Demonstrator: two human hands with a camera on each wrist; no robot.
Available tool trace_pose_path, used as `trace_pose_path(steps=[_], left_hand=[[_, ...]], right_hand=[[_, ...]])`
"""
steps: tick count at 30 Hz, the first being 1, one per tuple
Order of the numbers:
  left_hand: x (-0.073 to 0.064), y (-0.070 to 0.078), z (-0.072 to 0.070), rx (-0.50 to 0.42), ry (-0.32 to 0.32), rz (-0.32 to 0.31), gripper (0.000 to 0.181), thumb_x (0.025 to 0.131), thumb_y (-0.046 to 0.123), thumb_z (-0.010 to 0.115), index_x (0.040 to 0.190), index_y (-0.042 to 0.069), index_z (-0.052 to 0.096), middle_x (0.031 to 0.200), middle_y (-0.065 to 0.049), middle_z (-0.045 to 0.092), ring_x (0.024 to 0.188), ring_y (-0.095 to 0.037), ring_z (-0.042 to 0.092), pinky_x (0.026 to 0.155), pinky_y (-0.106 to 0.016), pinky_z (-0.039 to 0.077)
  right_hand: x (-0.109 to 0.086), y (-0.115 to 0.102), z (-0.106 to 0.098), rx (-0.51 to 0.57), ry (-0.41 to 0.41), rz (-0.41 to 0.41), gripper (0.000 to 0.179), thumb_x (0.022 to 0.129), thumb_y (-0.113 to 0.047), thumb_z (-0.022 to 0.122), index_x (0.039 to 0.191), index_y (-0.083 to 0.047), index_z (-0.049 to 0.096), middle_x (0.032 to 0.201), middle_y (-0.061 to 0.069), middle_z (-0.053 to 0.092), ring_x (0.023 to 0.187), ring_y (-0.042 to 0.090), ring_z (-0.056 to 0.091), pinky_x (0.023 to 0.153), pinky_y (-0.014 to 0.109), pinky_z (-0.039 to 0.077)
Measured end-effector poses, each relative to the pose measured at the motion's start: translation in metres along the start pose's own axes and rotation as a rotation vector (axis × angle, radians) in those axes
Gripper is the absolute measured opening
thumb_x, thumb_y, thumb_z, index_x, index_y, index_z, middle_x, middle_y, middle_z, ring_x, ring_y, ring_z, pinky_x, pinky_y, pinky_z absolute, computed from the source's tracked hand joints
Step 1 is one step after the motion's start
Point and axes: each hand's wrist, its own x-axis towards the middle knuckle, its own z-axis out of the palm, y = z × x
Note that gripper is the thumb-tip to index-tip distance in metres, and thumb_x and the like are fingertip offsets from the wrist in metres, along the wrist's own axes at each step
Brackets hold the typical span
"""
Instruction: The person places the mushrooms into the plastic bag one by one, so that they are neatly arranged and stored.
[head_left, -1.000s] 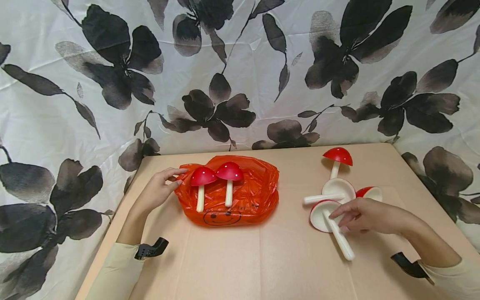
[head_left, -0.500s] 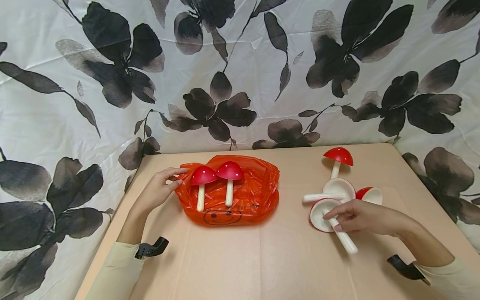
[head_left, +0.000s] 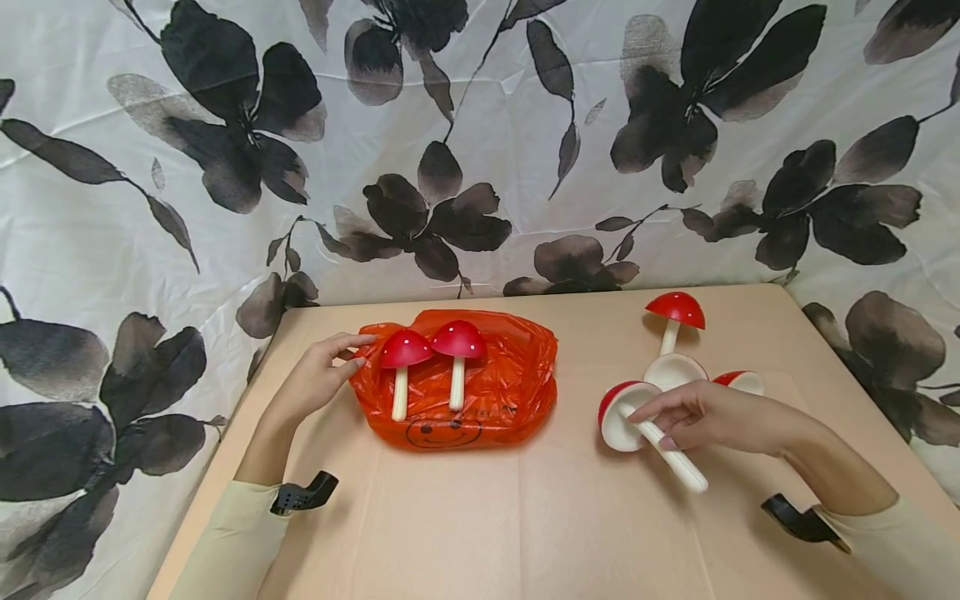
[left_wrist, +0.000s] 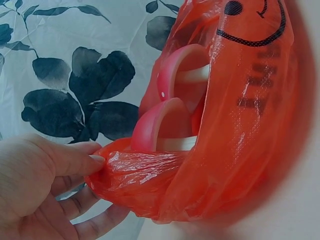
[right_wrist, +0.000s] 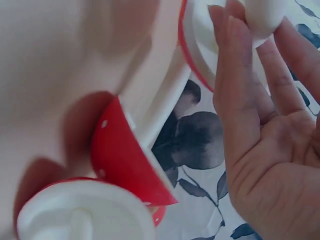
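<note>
An orange-red plastic bag (head_left: 517, 383) with a printed smiley face lies with its mouth spread. Two toy mushrooms with red, white-dotted caps (head_left: 405, 348) (head_left: 459, 339) and pale stems rest side by side within it. My left hand (head_left: 315, 379) pinches the bag's left edge between thumb and fingers, plain in the left wrist view, where the bag (left_wrist: 250, 150) hides part of the stems. At right, my right hand (head_left: 723, 421) pinches another toy mushroom (head_left: 687, 472) by its white stem. Its cap tips left, pale underside showing. The right wrist view shows that stem (right_wrist: 265, 17) between the fingers.
Behind the right hand lie more toy mushrooms: one (head_left: 677, 310) with its red cap toward the back, one (head_left: 678, 367) underside up, and one (head_left: 742, 381) partly hidden by the hand. A floral cloth (head_left: 555, 150) hangs behind the tan table (head_left: 450, 525).
My right hand has closed its fingers on the mushroom's stem and shifted it left and slightly back, tilting its cap. The left hand and bag stay in place.
</note>
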Motion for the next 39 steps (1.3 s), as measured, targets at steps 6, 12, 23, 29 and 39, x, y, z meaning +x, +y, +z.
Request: trace_pose_path(steps=[6, 12, 23, 29, 39], left_hand=[[0.000, 0.000, 0.000, 0.001, -0.005, 0.007, 0.039, 0.097, -0.003, 0.059, 0.134, 0.005, 0.065, 0.123, -0.015, 0.067, 0.107, -0.034, 0.061, 0.086, -0.046, 0.052], [0.000, 0.002, 0.000, 0.000, 0.004, 0.009, 0.039, 0.096, -0.003, 0.059, 0.133, 0.005, 0.066, 0.122, -0.014, 0.068, 0.106, -0.032, 0.061, 0.086, -0.047, 0.052], [-0.002, 0.002, -0.002, 0.008, 0.011, -0.003, 0.036, 0.098, 0.001, 0.062, 0.133, 0.005, 0.066, 0.127, -0.015, 0.066, 0.106, -0.031, 0.062, 0.079, -0.025, 0.054], [-0.003, 0.003, -0.003, 0.009, 0.009, -0.002, 0.036, 0.098, 0.002, 0.062, 0.133, 0.006, 0.066, 0.128, -0.015, 0.066, 0.106, -0.031, 0.063, 0.078, -0.023, 0.054], [-0.003, 0.006, -0.005, 0.012, 0.009, -0.010, 0.036, 0.098, 0.001, 0.061, 0.133, 0.004, 0.066, 0.126, -0.015, 0.067, 0.109, -0.031, 0.061, 0.080, -0.022, 0.053]], right_hand=[[0.012, -0.009, 0.002, 0.009, 0.000, -0.046, 0.043, 0.094, -0.011, 0.072, 0.136, -0.010, 0.065, 0.129, 0.018, 0.065, 0.110, 0.028, 0.067, 0.088, 0.030, 0.057], [0.026, -0.017, 0.004, 0.001, 0.044, -0.069, 0.041, 0.094, -0.013, 0.073, 0.134, -0.010, 0.066, 0.114, 0.016, 0.066, 0.082, 0.017, 0.062, 0.063, 0.023, 0.052], [0.039, -0.029, 0.008, 0.148, 0.074, -0.066, 0.044, 0.097, -0.013, 0.068, 0.140, -0.012, 0.059, 0.126, 0.020, 0.065, 0.071, 0.025, 0.060, 0.045, 0.019, 0.040], [0.047, -0.029, 0.012, 0.257, 0.022, -0.192, 0.044, 0.100, -0.005, 0.061, 0.144, -0.005, 0.054, 0.133, 0.022, 0.063, 0.094, 0.023, 0.070, 0.067, 0.025, 0.059], [0.062, -0.035, 0.018, 0.323, 0.092, -0.158, 0.036, 0.094, -0.003, 0.068, 0.129, 0.003, 0.061, 0.123, 0.022, 0.067, 0.111, 0.032, 0.068, 0.089, 0.037, 0.058]])
